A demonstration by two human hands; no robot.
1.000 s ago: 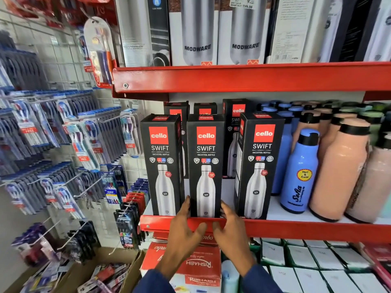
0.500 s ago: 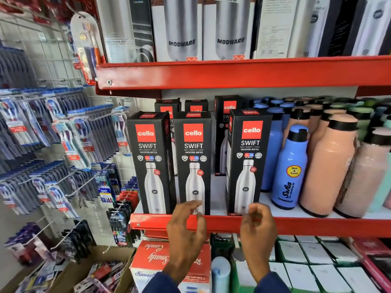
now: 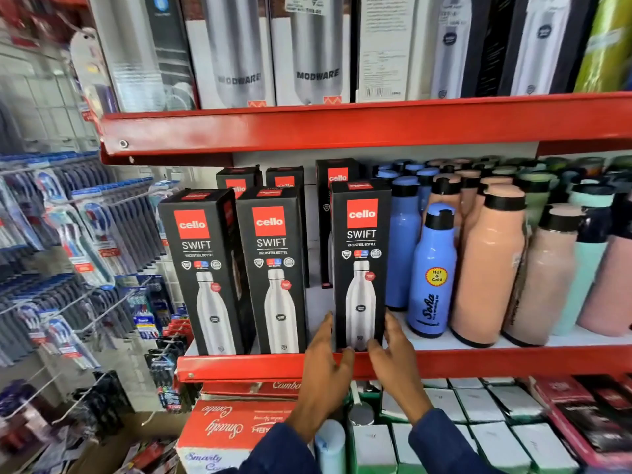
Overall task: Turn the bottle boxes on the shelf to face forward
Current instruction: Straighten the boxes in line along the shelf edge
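Black cardboard is basically the whole front row on this red metal shelf (image 3: 478,362): three tall black Cello Swift bottle boxes standing upright at the front lip, all with their printed faces pointing out. The left box (image 3: 201,271) and the middle box (image 3: 275,268) sit just beside each other, and the right box (image 3: 360,265) stands apart from them with a gap, right next to a small blue plastic bottle with a yellow sticker (image 3: 433,271). Both hands are on that right box down at its base (sleeves are dark blue, if that matters). The left hand (image 3: 325,364) has its fingers against the box's left side with the thumb over the bottom front corner, and the right hand (image 3: 393,354) mirrors that on the right side, so the box is pinched between two mostly open hands, not wrapped in a fist. More black boxes (image 3: 337,213) stand in a second row behind, and peach-coloured bottles with black caps (image 3: 489,268) fill the shelf further right.
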